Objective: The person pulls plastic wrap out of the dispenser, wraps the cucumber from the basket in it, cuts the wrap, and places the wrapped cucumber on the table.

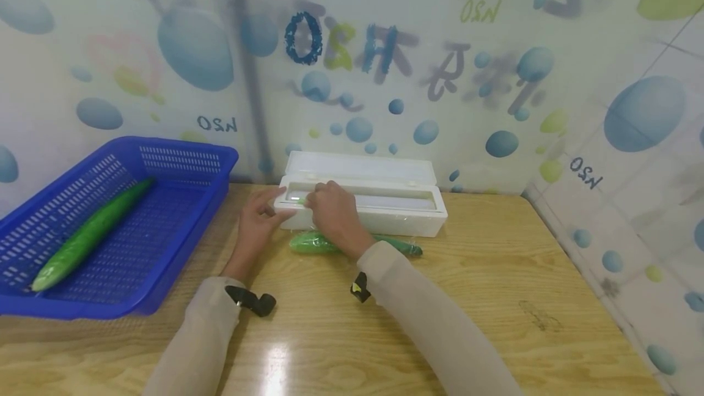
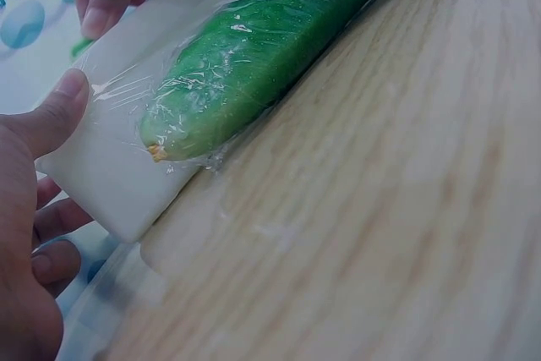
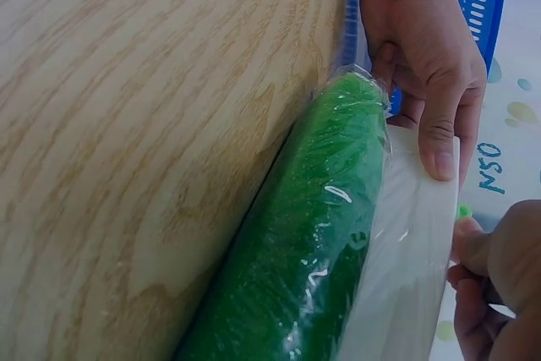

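A white plastic-wrap dispenser box (image 1: 396, 223) with its lid (image 1: 360, 167) raised stands at the back of the table. My left hand (image 1: 257, 222) holds its left end, thumb on the front face and fingers around the end. With thumb and fingertips my right hand (image 1: 337, 212) pinches a small green slider (image 3: 464, 210) at the box's top edge, near the left end. Along the front of the box lies a cucumber (image 2: 254, 61) covered in clear, wrinkled film; the film spreads over the box's front face. My right wrist hides the cucumber's middle in the head view.
To the left a blue slotted basket (image 1: 181, 225) holds a bare cucumber (image 1: 90, 234). The wooden table (image 1: 495, 298) meets a patterned wall (image 1: 352, 102) behind the box and another at the right.
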The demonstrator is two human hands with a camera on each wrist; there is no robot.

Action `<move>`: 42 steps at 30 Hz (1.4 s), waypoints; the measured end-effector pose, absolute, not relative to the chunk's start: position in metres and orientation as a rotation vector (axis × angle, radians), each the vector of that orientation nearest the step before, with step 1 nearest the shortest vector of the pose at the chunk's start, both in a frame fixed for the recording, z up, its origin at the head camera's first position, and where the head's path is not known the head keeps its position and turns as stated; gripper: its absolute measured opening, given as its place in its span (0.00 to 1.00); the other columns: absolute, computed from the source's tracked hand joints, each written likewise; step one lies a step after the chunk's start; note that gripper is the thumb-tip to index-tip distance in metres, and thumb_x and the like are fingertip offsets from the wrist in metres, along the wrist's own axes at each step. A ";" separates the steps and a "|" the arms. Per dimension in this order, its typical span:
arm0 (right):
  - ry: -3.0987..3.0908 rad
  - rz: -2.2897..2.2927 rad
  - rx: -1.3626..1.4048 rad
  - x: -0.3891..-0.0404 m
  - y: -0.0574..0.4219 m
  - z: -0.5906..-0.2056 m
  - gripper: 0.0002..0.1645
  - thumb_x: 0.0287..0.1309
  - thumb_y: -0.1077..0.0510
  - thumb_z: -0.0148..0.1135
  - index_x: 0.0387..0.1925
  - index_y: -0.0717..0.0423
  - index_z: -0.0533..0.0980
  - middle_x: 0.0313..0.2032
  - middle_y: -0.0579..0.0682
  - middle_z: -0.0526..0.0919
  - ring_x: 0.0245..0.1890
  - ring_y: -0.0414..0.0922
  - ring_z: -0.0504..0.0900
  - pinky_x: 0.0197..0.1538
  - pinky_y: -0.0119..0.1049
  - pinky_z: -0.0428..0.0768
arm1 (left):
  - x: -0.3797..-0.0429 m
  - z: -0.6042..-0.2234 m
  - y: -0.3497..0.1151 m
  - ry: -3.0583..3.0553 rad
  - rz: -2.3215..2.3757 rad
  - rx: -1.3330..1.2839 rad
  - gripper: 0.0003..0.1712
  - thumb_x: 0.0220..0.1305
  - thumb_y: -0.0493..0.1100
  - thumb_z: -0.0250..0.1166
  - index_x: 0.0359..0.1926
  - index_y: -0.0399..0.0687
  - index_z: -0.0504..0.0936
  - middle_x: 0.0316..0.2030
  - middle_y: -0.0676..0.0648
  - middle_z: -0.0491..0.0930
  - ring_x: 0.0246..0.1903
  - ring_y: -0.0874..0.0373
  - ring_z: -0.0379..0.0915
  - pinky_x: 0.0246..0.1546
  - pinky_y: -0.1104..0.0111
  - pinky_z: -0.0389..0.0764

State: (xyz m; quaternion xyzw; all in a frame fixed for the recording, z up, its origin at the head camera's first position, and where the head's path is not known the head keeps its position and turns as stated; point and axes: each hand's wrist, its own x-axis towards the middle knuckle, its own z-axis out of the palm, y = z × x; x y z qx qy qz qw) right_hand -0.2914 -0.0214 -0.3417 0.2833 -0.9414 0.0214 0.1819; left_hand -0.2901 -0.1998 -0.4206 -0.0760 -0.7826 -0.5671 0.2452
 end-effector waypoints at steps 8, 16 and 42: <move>-2.660 0.069 0.803 -0.290 -0.017 -0.342 0.11 0.55 0.59 0.63 0.40 0.45 0.85 0.33 0.43 0.81 0.33 0.41 0.74 0.28 0.32 0.76 | -0.289 -0.421 -0.199 -2.118 -1.568 -0.219 0.26 0.50 0.38 0.75 0.53 0.43 0.81 0.48 0.44 0.77 0.35 0.54 0.66 0.32 0.73 0.68; -2.671 0.060 0.809 -0.289 -0.016 -0.341 0.10 0.59 0.58 0.61 0.40 0.47 0.85 0.33 0.44 0.81 0.32 0.41 0.74 0.28 0.31 0.75 | -0.290 -0.422 -0.198 -2.101 -1.581 -0.242 0.26 0.50 0.32 0.73 0.53 0.35 0.79 0.48 0.36 0.76 0.33 0.41 0.67 0.30 0.73 0.68; -2.587 0.074 0.862 -0.291 0.001 -0.340 0.09 0.62 0.53 0.61 0.38 0.48 0.86 0.30 0.44 0.82 0.29 0.42 0.75 0.28 0.32 0.76 | -0.272 -0.399 -0.191 -2.151 -1.579 -0.218 0.26 0.53 0.33 0.72 0.54 0.34 0.78 0.50 0.36 0.75 0.31 0.48 0.68 0.31 0.75 0.70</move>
